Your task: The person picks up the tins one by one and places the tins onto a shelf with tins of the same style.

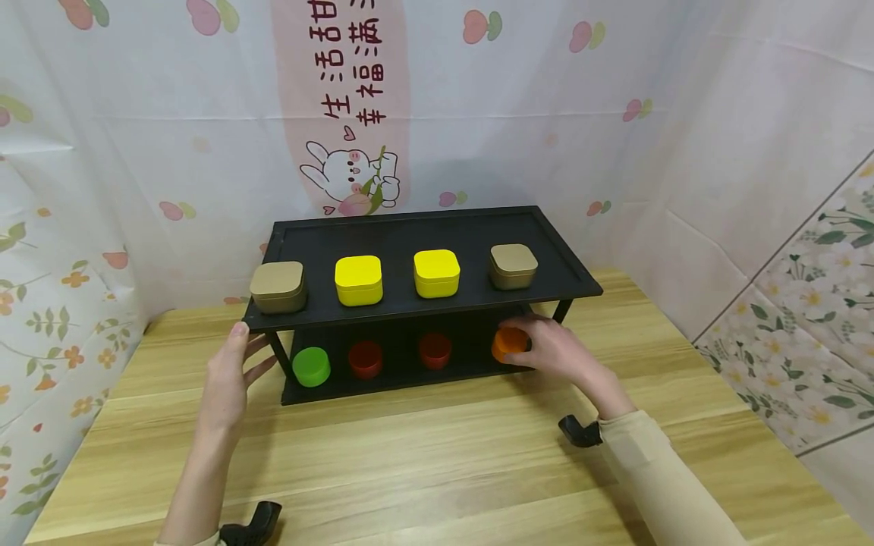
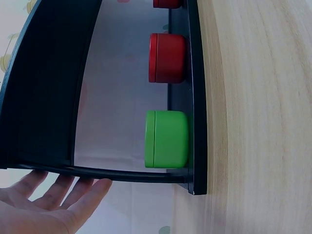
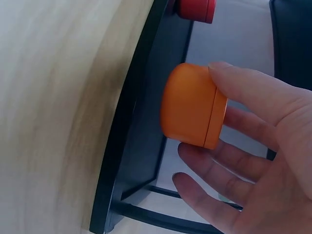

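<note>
In the head view my right hand (image 1: pixel 551 347) is at the right end of the lower shelf. It pinches a small orange lidded tin (image 3: pixel 191 105) between thumb and fingers; the right wrist view shows the tin's base close to the shelf, contact unclear. My left hand (image 1: pixel 227 383) touches the left end of the black two-tier rack (image 1: pixel 403 235) with outstretched fingers (image 2: pixel 92 197). Just inside that end stands a green tin (image 2: pixel 168 139). Two red tins, the left one (image 1: pixel 365 359) and the right one (image 1: pixel 435 351), stand between green and orange.
Along the upper tier sit two khaki tins, left (image 1: pixel 278 287) and right (image 1: pixel 514 265), and two yellow tins, left (image 1: pixel 358 280) and right (image 1: pixel 437 273). Under the rack is a wood-grain table (image 1: pixel 423 462). A patterned cloth (image 1: pixel 546 129) hangs close behind it.
</note>
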A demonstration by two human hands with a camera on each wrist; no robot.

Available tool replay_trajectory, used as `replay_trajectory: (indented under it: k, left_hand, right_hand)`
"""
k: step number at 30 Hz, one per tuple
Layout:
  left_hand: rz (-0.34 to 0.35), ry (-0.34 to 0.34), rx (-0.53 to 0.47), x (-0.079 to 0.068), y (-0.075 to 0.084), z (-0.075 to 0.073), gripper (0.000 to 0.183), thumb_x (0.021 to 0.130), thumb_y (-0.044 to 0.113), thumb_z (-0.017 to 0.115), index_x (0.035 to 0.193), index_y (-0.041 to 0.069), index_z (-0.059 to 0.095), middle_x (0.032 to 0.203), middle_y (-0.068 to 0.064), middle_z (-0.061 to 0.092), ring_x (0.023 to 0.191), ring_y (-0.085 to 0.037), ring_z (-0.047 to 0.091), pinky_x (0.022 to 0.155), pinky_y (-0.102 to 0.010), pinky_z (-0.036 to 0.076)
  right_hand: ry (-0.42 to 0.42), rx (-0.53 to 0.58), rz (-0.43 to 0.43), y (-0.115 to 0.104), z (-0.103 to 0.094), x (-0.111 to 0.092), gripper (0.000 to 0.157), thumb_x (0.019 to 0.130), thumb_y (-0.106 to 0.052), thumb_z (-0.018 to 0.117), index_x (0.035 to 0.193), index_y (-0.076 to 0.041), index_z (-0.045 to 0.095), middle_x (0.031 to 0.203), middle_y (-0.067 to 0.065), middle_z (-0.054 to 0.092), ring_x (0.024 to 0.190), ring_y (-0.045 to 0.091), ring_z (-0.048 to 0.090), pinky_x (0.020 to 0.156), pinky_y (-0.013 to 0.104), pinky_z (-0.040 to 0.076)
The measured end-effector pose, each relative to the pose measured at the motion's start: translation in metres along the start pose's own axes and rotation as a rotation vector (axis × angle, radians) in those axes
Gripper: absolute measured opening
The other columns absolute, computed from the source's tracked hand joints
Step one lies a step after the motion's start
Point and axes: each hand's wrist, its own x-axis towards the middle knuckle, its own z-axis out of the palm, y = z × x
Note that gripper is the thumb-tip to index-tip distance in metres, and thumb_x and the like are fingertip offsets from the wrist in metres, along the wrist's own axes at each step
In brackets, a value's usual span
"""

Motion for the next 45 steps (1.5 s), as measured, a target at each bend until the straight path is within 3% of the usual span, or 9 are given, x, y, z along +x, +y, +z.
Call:
replay_trajectory:
  k: [24,45]
  left_hand:
    - [0.012,-0.01,0.009,0.0,0.0,-0.001,0.052,0.11,0.05,0.034,0.143,0.015,0.054,0.134,0.017,0.051,0.123,-0.004,0.051,0.09,-0.007,0.056]
    - [0.016,-0.013,0.02,-0.001,0.0,0.0,0.053,0.11,0.051,0.033,0.143,0.016,0.054,0.134,0.018,0.05,0.124,-0.004,0.051,0.091,-0.007,0.055]
  right_hand:
    - [-0.093,0.003,0.072,0.007,0.006,0.016,0.058,0.089,-0.038,0.08,0.139,-0.012,0.063,0.137,0.017,0.064,0.125,0.039,0.06,0.102,0.055,0.054]
    - [-0.113,0.018,0.07,0.007,0.008,0.017,0.058,0.09,-0.037,0.079,0.139,-0.011,0.062,0.135,0.018,0.064,0.12,0.037,0.062,0.1,0.054,0.055]
